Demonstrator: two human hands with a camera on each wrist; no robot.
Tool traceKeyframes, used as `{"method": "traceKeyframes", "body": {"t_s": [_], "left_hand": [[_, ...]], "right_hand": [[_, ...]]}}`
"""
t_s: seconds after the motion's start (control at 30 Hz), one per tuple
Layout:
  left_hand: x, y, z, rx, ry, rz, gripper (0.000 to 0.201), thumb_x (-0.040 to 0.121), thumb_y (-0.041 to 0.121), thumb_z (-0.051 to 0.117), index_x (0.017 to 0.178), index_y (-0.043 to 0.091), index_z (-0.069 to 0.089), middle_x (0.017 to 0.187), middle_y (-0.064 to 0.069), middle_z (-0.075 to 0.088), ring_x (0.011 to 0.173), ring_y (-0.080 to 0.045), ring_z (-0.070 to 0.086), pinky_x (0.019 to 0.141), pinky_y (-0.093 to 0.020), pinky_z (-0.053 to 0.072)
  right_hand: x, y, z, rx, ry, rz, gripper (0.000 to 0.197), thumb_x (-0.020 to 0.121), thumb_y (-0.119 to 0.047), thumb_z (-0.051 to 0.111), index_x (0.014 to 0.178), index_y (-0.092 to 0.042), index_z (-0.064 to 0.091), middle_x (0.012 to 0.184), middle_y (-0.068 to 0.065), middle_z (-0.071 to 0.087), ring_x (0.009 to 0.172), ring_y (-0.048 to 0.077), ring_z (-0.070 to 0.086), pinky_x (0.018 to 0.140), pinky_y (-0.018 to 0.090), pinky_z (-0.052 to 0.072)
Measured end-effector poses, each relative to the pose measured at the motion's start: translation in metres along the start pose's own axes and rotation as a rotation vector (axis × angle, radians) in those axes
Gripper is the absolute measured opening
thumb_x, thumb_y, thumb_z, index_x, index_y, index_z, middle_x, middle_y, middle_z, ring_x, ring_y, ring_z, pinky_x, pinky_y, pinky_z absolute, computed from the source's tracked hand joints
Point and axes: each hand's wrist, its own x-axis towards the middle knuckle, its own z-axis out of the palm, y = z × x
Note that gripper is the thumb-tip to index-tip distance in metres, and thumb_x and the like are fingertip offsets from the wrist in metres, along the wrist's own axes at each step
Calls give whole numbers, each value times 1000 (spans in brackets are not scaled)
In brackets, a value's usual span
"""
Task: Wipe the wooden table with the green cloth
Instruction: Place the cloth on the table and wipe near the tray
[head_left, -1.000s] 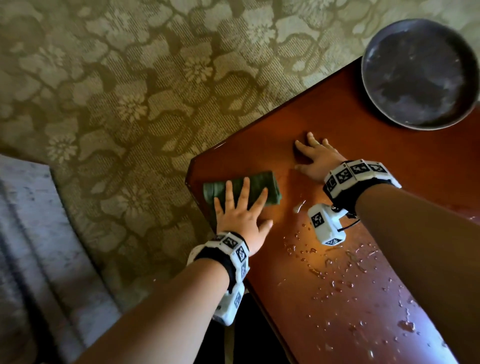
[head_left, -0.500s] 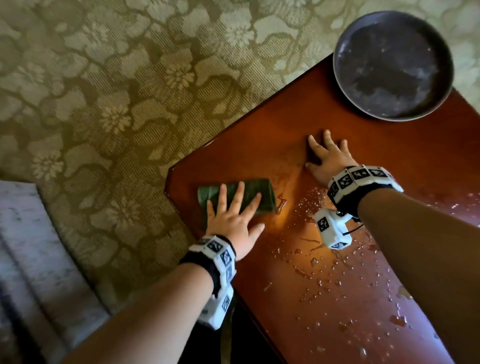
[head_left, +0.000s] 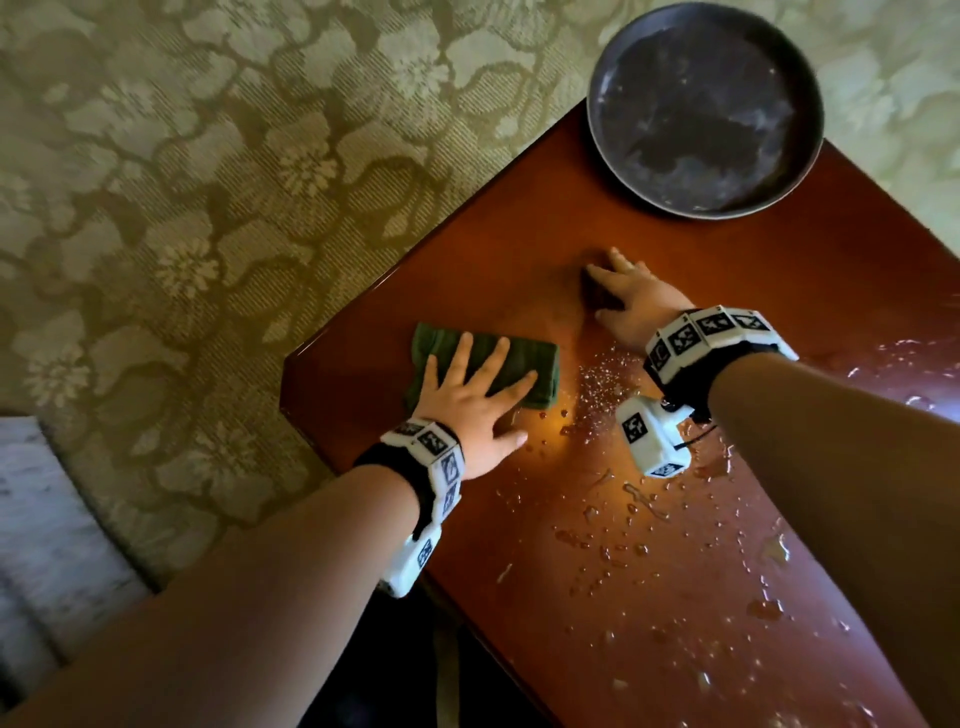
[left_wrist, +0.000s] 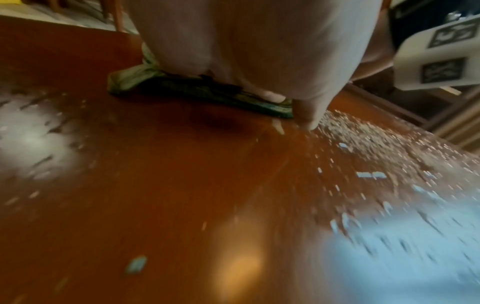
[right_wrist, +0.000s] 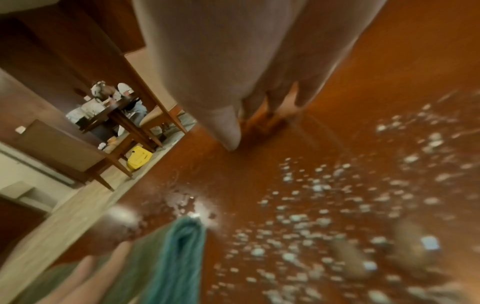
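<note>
My left hand (head_left: 470, 410) presses flat, fingers (head_left: 462, 353) spread, on the folded green cloth (head_left: 540, 371) near the table (head_left: 519, 249) corner. Right hand (head_left: 631, 304) rests just beside it, fingers loose, holding nothing. Water droplets (head_left: 602, 379) lie between them; a dark round tray (head_left: 704, 109) sits well beyond.

Dim warm light, glare, blurred wrist views

Right wrist view. The right hand (right_wrist: 233, 61) fills twelve o'clock, fingertips (right_wrist: 231, 135) set straight down on the reddish-brown worktop (right_wrist: 259, 174). Blurred water droplets (right_wrist: 324, 205) scatter from centre towards four o'clock. At seven o'clock lies the folded green cloth (right_wrist: 179, 257), with fingers of the left hand (right_wrist: 85, 277) flat upon it. At nine o'clock stand wooden chairs (right_wrist: 109, 144) and a yellow object (right_wrist: 139, 157) on the floor.
</note>
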Motion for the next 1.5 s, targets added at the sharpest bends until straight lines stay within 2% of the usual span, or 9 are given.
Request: {"method": "traceKeyframes", "body": {"t_s": [0.17,0.37,0.57,0.7,0.77,0.87,1.0,1.17,1.5], "left_hand": [[-32,0,30,43,-77,90,70,93,71,27,149,53,-10,154,10,-36,142,-31,-34,116,-60,-13],[-40,-7,32,64,-79,115,67,89,72,15,150,53,-8,152,15,-33,145,-28,-29,118,-58,-9],[10,-1,-10,-71,-43,-87,65,97,66,24,150,51,-10,158,11,-31,144,-29,-31,115,-58,-10],[54,-3,-46,-79,22,-125,66,96,68,24,151,51,-10,159,11,-31,146,-32,-28,116,-60,-4],[73,-2,-63,-75,30,-114,67,95,69,26,151,51,-8,159,10,-30,146,-32,-27,116,-61,-3],[95,5,-82,-30,38,-67,69,94,69,29,151,51,-6,159,9,-30,146,-34,-27,116,-62,-5],[115,34,-94,60,16,69,70,93,70,30,151,52,-5,159,8,-30,144,-35,-29,116,-62,-9],[136,88,-98,133,6,212,69,93,68,33,151,52,-1,160,8,-28,144,-34,-31,115,-63,-9],[172,187,-113,303,-40,422,59,101,53,30,152,51,0,161,8,-26,144,-35,-31,113,-62,-13]], "right_hand": [[-16,30,14,-41,9,89,70,92,-40,46,142,-50,-3,153,-13,-19,141,29,-14,114,53,9],[-12,32,8,12,-67,88,67,93,-45,43,141,-52,-3,151,-17,-23,141,28,-18,112,56,10],[-8,37,7,34,-86,67,63,95,-38,41,140,-55,0,151,-18,-22,141,26,-18,112,56,9],[-6,44,0,73,-101,33,61,96,-30,40,141,-52,6,153,-18,-17,142,22,-15,114,52,7],[-8,53,-8,119,-44,0,59,96,-24,42,143,-45,15,155,-16,-7,143,19,-4,116,46,11],[-12,80,-15,189,162,92,59,93,-16,43,145,-36,22,156,-11,4,143,18,9,116,39,16],[-17,108,-13,171,84,156,70,89,-7,42,147,-33,13,156,-9,-4,144,19,0,117,40,12],[-27,130,-19,325,283,238,62,89,-8,41,145,-28,25,156,-4,8,144,20,6,117,37,14],[-63,159,-17,393,258,343,65,88,-4,38,147,-24,22,156,-7,6,144,18,3,115,44,22]]}}
